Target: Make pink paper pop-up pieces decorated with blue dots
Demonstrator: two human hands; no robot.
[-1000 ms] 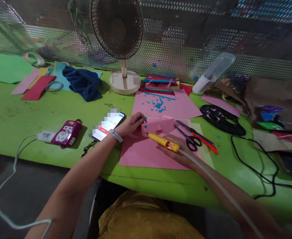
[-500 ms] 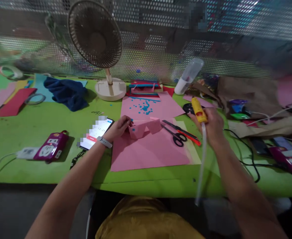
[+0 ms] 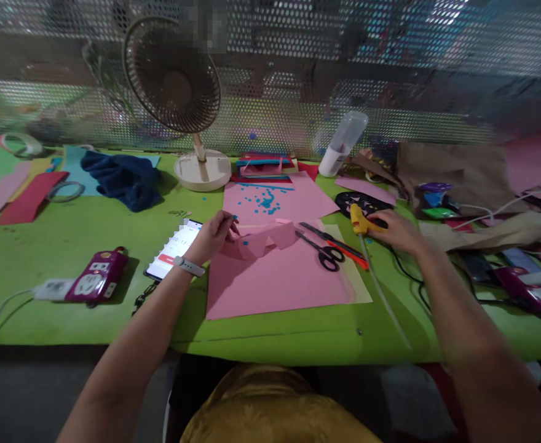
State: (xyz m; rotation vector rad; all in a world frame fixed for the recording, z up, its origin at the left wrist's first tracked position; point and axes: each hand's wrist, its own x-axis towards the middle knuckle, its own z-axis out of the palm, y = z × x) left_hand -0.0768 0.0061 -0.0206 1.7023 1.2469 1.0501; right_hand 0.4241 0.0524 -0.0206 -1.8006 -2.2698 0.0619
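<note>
My left hand [image 3: 214, 235] is closed in a pinch on the edge of a folded pink paper piece [image 3: 264, 239] that has small blue dots on it. That piece rests on a large pink sheet [image 3: 277, 280] on the green table [image 3: 67, 227]. My right hand [image 3: 397, 231] lies far to the right, its fingers wrapped round a yellow glue gun [image 3: 359, 219] with a clear glue stick [image 3: 381, 289] trailing from it. The gun sits low against the table beside a black cut-out shape [image 3: 360, 200].
Black scissors [image 3: 320, 249] and a red craft knife [image 3: 347, 247] lie between my hands. A phone [image 3: 171, 249] and a purple power strip [image 3: 95, 275] are at the left. A desk fan [image 3: 178, 86], a blue cloth [image 3: 120, 175], a bottle [image 3: 342, 141], paper stacks and black cables [image 3: 441, 289] crowd the back and right.
My right hand carried the glue gun from beside the pink paper up and to the right, then lowered it onto the table by the black cut-out. My left hand stayed on the pink piece.
</note>
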